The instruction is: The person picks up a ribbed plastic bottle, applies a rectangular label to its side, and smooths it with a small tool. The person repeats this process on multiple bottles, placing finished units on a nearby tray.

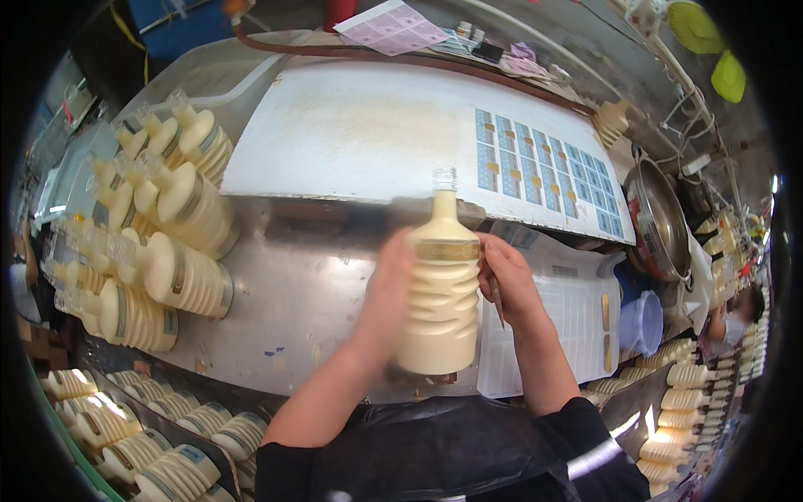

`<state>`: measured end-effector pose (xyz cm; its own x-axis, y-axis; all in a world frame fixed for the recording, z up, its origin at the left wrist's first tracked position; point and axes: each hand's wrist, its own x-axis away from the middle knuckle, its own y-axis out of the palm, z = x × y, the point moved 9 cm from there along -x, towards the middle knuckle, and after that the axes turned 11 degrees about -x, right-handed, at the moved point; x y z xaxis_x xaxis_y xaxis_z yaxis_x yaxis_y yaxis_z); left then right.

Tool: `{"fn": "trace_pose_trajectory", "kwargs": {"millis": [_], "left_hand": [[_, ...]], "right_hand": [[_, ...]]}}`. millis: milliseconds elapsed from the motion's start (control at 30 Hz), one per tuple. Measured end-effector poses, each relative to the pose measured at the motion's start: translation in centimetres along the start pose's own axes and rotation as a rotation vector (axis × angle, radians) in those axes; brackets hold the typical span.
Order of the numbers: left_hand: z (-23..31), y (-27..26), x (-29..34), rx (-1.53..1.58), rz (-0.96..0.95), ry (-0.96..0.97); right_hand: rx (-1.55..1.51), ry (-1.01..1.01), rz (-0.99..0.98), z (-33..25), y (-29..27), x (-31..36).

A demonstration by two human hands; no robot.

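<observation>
A cream-coloured bottle [439, 326] with a clear threaded glass neck, ribbed body and gold band round its shoulder is in front of me, neck pointing away. My left hand [386, 289], smeared by motion, lies along the bottle's left side, its fingertips hard to make out. Against the right end of the gold band are the bent fingers of my right hand [512, 280]. A thin pointed tool [497, 301], its exact kind unclear, is also gripped in that hand and sticks out downward.
Several similar bottles [180, 272] crowd the metal table's [276, 335] left side. A white board [351, 125] carries blue label sheets [544, 167] behind. Right are a translucent tray [548, 335], purple bucket [642, 322] and metal pan [661, 217]. Bottle crates [180, 418] flank me.
</observation>
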<state>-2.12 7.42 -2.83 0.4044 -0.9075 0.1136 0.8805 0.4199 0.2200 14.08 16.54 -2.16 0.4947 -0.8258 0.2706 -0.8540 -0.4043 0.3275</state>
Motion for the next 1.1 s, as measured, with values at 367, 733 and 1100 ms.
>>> {"fn": "trace_pose_trajectory", "kwargs": {"millis": [367, 733, 1100], "left_hand": [[-0.3, 1.7, 0.1, 0.131, -0.113, -0.242], [-0.4, 1.0, -0.9, 0.105, -0.067, -0.143], [-0.2, 0.7, -0.9, 0.077, -0.020, -0.118]], "right_hand": [[0.054, -0.060, -0.100, -2.3, 1.8, 1.0], [0.118, -0.116, -0.072, -1.8, 1.3, -0.5], [0.116, -0.131, -0.045, -1.3, 1.3, -0.7]]}}
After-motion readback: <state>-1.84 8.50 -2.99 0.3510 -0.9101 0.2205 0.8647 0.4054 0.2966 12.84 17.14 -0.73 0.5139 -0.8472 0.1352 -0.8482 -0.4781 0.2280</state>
